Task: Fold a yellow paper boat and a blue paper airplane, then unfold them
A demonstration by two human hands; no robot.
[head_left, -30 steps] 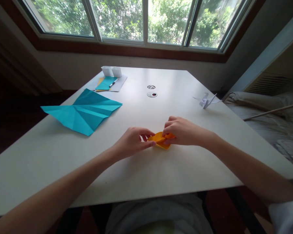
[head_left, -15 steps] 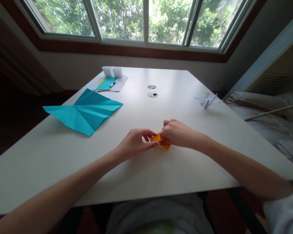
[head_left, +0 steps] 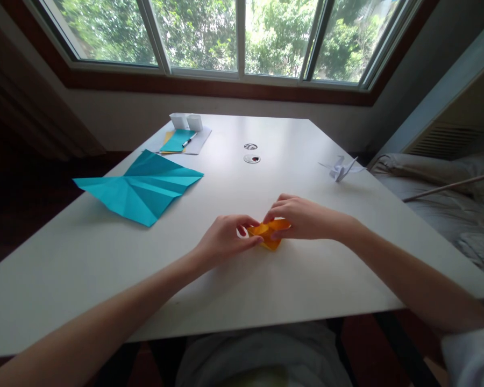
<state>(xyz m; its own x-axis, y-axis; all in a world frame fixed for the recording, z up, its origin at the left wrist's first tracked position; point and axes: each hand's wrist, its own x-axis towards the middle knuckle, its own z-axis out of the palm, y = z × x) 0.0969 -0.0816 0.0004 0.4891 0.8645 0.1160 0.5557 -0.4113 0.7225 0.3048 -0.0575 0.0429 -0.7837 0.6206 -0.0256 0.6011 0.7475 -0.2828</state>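
Note:
A small folded piece of orange paper [head_left: 269, 241] rests on the white table [head_left: 242, 290], close to its front edge. Its sides stand up with a hollow between them. My left hand [head_left: 228, 236] pinches the left end of the paper between thumb and fingers. From the right, my right hand [head_left: 302, 217] grips it, with the thumb in the hollow and the fingers along the far side. The fingers hide part of the far side.
At the left lies a large creased turquoise sheet [head_left: 145, 185]. Behind it are stacked papers [head_left: 203, 141], a pen [head_left: 189, 140] and white paper boxes [head_left: 194, 122]. A white paper crane [head_left: 339, 171] stands at the right. Two round cable-hole covers [head_left: 251, 159] are set in the tabletop.
My right hand has opened somewhat and shifted its fingers and thumb along the orange paper. More of the paper's inside and right end shows. My left hand has barely moved.

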